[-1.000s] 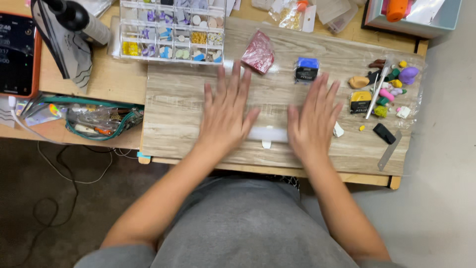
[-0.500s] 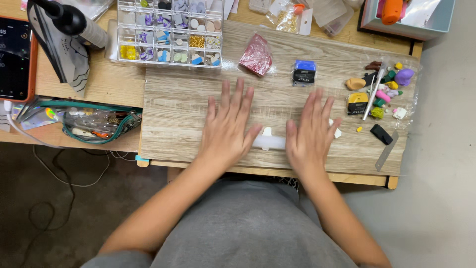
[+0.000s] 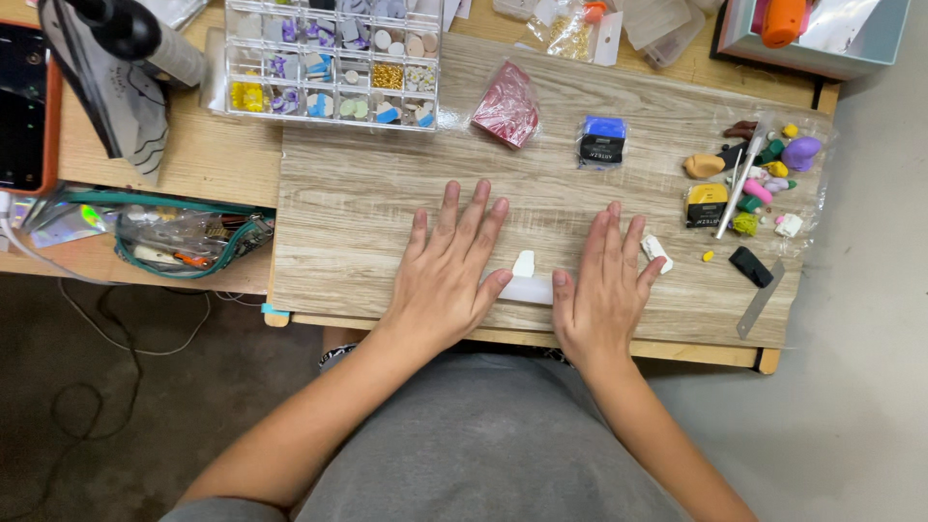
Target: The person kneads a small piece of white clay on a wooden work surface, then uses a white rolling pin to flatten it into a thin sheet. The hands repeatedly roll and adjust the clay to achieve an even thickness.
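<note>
My left hand [image 3: 447, 268] lies flat, palm down, fingers spread, on the wood-grain board [image 3: 367, 203]. My right hand [image 3: 606, 286] lies flat beside it, palm down as well. Between their thumbs a clear acrylic roller [image 3: 525, 289] lies across the board, its ends under both palms. A small white clay piece [image 3: 523, 263] sits just beyond the roller. Another white clay piece [image 3: 656, 250] rests by my right fingertips.
Clay lumps in several colours and a metal tool [image 3: 741, 184] lie at the board's right. A blue clay packet [image 3: 601, 141], a red bag [image 3: 505, 107] and a compartment box [image 3: 333, 60] sit at the back. A steel blade [image 3: 761, 298] lies front right, a pouch [image 3: 184, 237] at left.
Both hands have drawn back toward the board's front edge with the roller under them. The white piece beyond the roller has come into view.
</note>
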